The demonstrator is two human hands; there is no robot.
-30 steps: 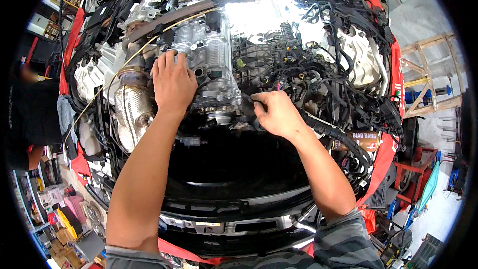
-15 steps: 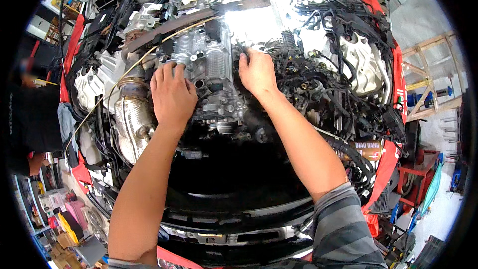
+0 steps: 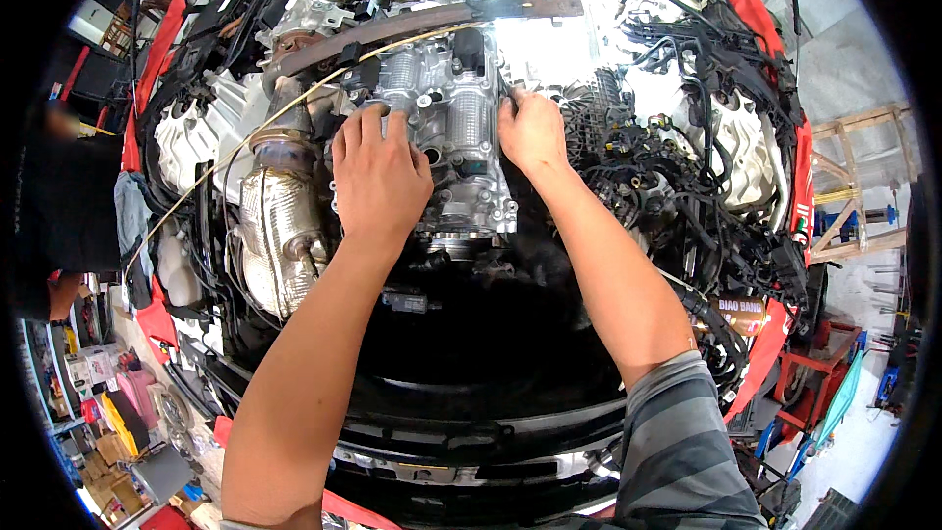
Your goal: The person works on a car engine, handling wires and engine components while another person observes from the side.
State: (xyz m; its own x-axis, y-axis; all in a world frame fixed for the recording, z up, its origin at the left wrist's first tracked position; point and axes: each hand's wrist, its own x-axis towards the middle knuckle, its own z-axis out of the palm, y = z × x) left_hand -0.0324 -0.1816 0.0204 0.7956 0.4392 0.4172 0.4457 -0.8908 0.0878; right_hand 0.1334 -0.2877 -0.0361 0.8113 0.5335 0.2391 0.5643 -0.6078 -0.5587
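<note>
A silver metal engine cover (image 3: pixel 469 128) with ribbed panels and round ports sits in the middle of an opened engine bay. At its left edge, my left hand (image 3: pixel 381 172) has its fingers bent over the metal, thumb toward a round opening; the fingertips are hidden. My right hand (image 3: pixel 533 134) is closed at the cover's right edge, thumb and forefinger near a dark piece there. What lies inside its curled fingers cannot be seen. Beyond both hands a long brown flat bar (image 3: pixel 392 27) crosses the engine, with a thin yellowish rod (image 3: pixel 294 103) alongside.
A silver heat-shielded exhaust part (image 3: pixel 280 236) stands left of my left hand. Dark wiring (image 3: pixel 638 172) crowds the right side. A spray can (image 3: pixel 738 314) lies at the front right, by red fender covers (image 3: pixel 800 177). A person in dark clothes (image 3: pixel 69 196) stands at the far left.
The whole view has shifted, so the engine and both hands appear farther right. My right hand sits slightly closer to the cover's edge; my left hand keeps its place on the metal.
</note>
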